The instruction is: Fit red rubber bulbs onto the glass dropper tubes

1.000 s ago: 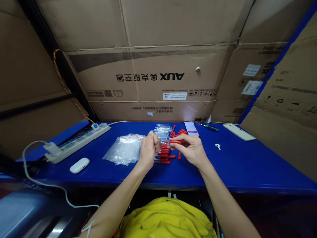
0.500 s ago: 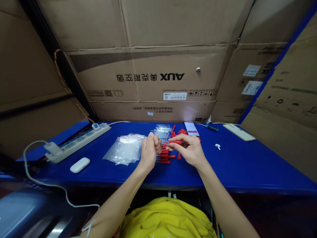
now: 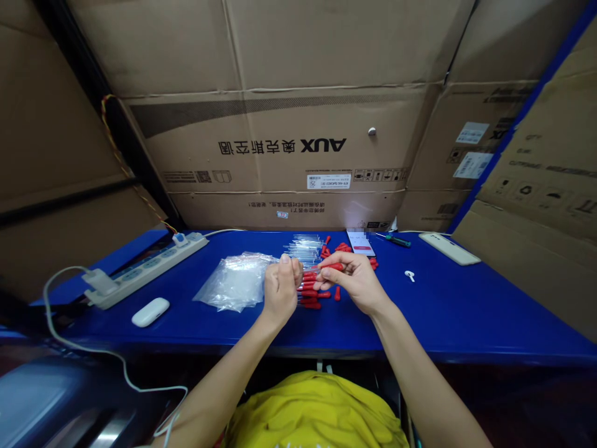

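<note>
My left hand point(image 3: 281, 287) is closed in a fist around a thin clear glass tube. At the tube's right end is a red rubber dropper bulb point(image 3: 334, 267), pinched between the thumb and fingers of my right hand point(image 3: 355, 280). The bulb and tube are in line, tilted slightly up to the right. Below and between the hands lie several droppers with red bulbs point(image 3: 310, 295), their tubes pointing left. Behind my left hand is a pile of loose glass tubes point(image 3: 305, 247). Loose red bulbs point(image 3: 344, 247) lie behind my right hand, which hides part of them.
Clear plastic bags point(image 3: 236, 283) lie left of my hands. A power strip point(image 3: 149, 270) and a white case point(image 3: 150, 312) are farther left. Toward the back right are a phone point(image 3: 360, 243), a screwdriver point(image 3: 397, 241), a white earbud point(image 3: 410, 275) and another phone point(image 3: 448, 248). Cardboard walls point(image 3: 280, 124) enclose the blue table point(image 3: 466, 311).
My left fist has turned slightly and lowered a little. The bulb in my right hand has tipped up at its right end. Both hands keep their hold.
</note>
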Demonstrator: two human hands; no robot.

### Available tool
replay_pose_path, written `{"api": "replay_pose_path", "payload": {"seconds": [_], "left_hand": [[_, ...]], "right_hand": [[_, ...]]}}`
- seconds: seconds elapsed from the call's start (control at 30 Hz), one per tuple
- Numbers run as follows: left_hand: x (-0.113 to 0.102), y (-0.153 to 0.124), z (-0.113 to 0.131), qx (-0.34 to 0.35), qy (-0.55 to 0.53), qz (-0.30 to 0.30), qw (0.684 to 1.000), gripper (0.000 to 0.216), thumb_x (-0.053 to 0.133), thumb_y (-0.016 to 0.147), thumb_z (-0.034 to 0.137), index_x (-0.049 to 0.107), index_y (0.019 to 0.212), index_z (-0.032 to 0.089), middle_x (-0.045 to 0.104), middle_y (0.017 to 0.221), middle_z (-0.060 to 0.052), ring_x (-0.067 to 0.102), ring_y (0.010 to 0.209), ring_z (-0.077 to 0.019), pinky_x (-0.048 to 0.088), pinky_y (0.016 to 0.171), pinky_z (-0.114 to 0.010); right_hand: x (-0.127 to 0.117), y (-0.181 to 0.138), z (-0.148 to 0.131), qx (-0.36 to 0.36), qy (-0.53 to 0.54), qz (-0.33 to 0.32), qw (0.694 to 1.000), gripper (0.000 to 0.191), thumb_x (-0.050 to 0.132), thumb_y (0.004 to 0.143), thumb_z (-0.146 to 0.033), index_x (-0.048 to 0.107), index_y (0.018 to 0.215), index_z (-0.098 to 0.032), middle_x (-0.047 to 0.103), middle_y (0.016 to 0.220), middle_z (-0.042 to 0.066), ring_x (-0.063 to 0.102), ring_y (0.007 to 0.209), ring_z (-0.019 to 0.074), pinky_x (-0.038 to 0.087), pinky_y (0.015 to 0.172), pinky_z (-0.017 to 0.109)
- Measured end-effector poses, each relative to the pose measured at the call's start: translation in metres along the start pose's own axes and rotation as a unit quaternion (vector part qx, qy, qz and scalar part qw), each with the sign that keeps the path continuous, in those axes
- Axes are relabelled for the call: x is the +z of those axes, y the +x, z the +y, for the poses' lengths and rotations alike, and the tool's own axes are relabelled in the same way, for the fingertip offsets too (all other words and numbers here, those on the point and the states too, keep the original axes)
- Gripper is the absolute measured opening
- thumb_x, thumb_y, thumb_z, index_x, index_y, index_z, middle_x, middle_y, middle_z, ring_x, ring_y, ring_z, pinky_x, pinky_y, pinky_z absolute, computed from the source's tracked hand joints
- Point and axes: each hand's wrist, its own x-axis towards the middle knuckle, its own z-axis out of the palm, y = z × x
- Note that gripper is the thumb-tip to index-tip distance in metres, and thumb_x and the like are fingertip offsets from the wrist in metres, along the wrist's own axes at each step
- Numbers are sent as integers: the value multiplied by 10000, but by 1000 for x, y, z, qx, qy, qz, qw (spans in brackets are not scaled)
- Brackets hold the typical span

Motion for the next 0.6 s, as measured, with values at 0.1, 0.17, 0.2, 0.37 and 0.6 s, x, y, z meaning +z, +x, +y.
{"api": "replay_pose_path", "payload": {"seconds": [0.1,0.17,0.2,0.37,0.6], "left_hand": [[1,0,0,1,-1,-2,1000,689,548,1035,685,334,577,218,274,532,47,240,481,-101,208,506,-286],[1,3,0,-12,-1,-4,1000,689,577,1010,705,320,593,221,258,559,56,224,495,-97,203,501,-278],[1,5,1,-24,0,-6,1000,690,598,994,715,317,601,222,248,572,61,213,501,-94,196,498,-272],[-9,18,13,-77,52,-47,995,595,694,959,648,411,675,208,314,622,66,259,529,-80,202,488,-229],[-22,30,28,-66,186,-124,972,389,691,979,518,579,805,189,496,630,53,431,544,-96,337,521,-224]], "right_hand": [[-1,1,1,9,8,-8,1000,334,951,780,-444,806,927,-181,823,770,47,813,660,200,677,637,289],[-2,2,0,0,9,-2,1000,334,947,788,-436,798,949,-184,820,768,43,805,665,194,667,644,289],[-3,3,-2,-7,9,4,1000,342,953,783,-424,795,972,-187,816,760,37,796,660,187,660,645,286],[-12,4,-15,-38,7,43,998,356,945,795,-427,794,1015,-192,805,764,32,755,643,162,613,610,263],[-19,7,-14,-58,-20,75,995,370,910,825,-496,808,1032,-207,810,791,44,766,673,177,628,639,292]]}}
